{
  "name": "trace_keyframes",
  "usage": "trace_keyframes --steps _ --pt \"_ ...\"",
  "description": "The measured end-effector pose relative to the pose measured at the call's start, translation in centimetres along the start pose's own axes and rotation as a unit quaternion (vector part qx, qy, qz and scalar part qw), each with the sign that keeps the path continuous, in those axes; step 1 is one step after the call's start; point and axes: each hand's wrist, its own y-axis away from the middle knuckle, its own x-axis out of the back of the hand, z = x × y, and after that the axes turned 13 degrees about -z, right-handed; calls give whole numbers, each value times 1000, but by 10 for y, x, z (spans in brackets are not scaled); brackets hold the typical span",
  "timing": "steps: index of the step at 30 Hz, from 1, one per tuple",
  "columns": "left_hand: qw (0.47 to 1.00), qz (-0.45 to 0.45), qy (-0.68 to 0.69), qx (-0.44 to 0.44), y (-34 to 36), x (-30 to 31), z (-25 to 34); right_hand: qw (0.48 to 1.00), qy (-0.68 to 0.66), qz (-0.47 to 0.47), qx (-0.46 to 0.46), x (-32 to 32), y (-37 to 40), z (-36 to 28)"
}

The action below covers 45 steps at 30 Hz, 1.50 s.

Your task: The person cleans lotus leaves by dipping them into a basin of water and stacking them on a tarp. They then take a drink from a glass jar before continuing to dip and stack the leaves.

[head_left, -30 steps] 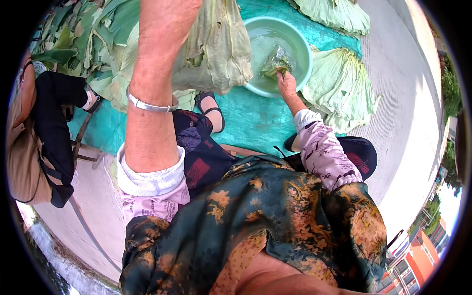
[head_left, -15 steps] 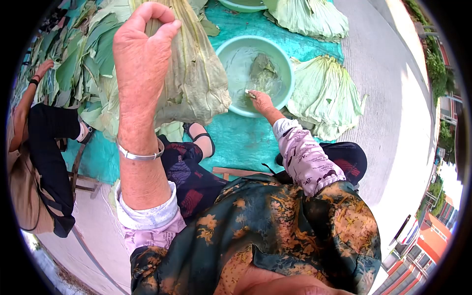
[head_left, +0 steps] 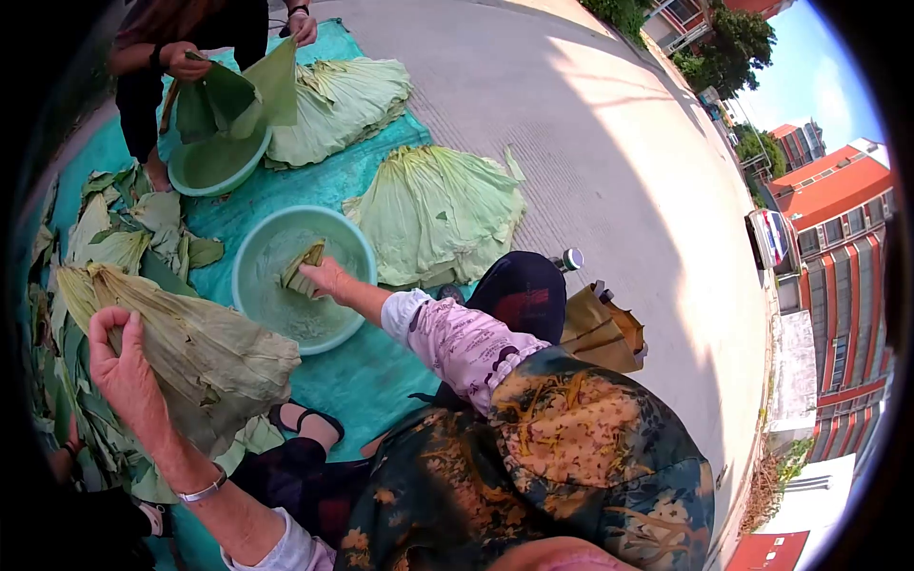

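My left hand point(head_left: 124, 366) has its fingers curled at the edge of a large, dry, pale green-brown leaf point(head_left: 205, 347), which hangs as a wrinkled fan in front of the basin. My right hand point(head_left: 330, 280) is closed round a folded, greenish-brown piece of leaf point(head_left: 303, 266) above the water. Below it stands a pale green basin point(head_left: 359, 249) with shallow, cloudy water. Just beyond the basin lies a fanned stack of pale green leaves point(head_left: 433, 209).
A heap of leaves point(head_left: 162, 224) lies at the left on a turquoise sheet point(head_left: 211, 221). Across from me, another person's hands point(head_left: 184, 61) hold green leaves over a second basin point(head_left: 222, 181). Another leaf stack point(head_left: 333, 105) lies beside it. A brown bag point(head_left: 600, 333) stands at my right.
My view has swung right, bringing the other person and second basin into sight. My right hand has lifted, now with the folded leaf piece; my left hand and the large leaf appear lower.
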Motion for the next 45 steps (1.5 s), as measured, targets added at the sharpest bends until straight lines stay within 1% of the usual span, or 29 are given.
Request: trace_keyframes --steps 2,5,6,8,9,10,11,12,13,14,15,16,17,18,19,20,23,26,29,32,33,35,38,40,42,43,44,45 --pt "1000 0 2 7 0 0 -1 997 -67 39 11 -4 9 -23" --pt "1000 1 7 -5 -2 -1 -1 984 -153 52 72 13 10 -30" --pt "1000 1 9 -16 -1 -4 -3 982 -153 79 77 22 7 -26" --pt "1000 -10 11 -8 -3 -6 -4 977 -148 134 76 34 7 -22" --pt "1000 -10 -4 -7 -3 -7 -6 970 -132 190 75 39 7 -14" --pt "1000 -5 -27 -3 -2 -2 -6 967 -66 234 81 57 -8 9" --pt "1000 4 -21 -5 -1 -5 -3 961 -2 265 82 71 -28 33" --pt "1000 -1 -20 -10 -1 -5 -4 950 22 304 75 87 -45 62" --pt "1000 1 -31 -7 1 -5 -3 940 58 328 71 94 -49 77" --pt "1000 20 -3 0 3 -7 1 948 39 311 61 89 -31 69" --pt "999 36 -14 4 4 -9 7 937 97 321 99 101 -44 93" --pt "999 42 -15 3 4 -8 5 933 122 315 121 102 -44 103" --pt "998 49 -27 -8 5 -8 5 938 129 310 85 109 -53 115" --pt "998 55 -30 -27 5 -9 6 941 136 299 84 110 -56 120" --pt "997 61 -37 -16 7 -9 8 947 136 281 77 109 -59 126" --pt "997 66 -35 -7 7 -12 6 950 139 269 72 103 -60 126" --pt "997 69 -38 -1 4 -10 -2 948 56 306 58 66 -54 113" --pt "997 67 -36 -9 2 -11 -3 956 60 285 29 50 -56 104" --pt "997 64 -36 -11 2 -10 -2 960 78 266 49 41 -56 98" --pt "998 62 -32 -3 2 -11 -6 978 63 195 -45 45 -51 87" --pt "998 60 -34 -4 2 -10 -7 979 61 191 -45 48 -51 87" --pt "998 62 -29 -15 2 -10 -10 973 83 214 -35 60 -52 94" --pt "998 51 -44 19 2 -6 -16 969 108 224 -5 78 -53 102" --pt "998 51 -26 17 2 -5 -24 965 101 241 5 81 -46 93" --pt "998 54 -26 8 3 -5 -31 968 110 225 14 91 -47 93" --pt "998 54 -25 1 2 -5 -35 966 107 233 11 97 -50 92" --pt "998 57 -28 -9 2 -6 -34 966 101 237 12 102 -53 89" --pt "997 56 -44 1 2 -6 -37 969 74 237 8 97 -50 79"
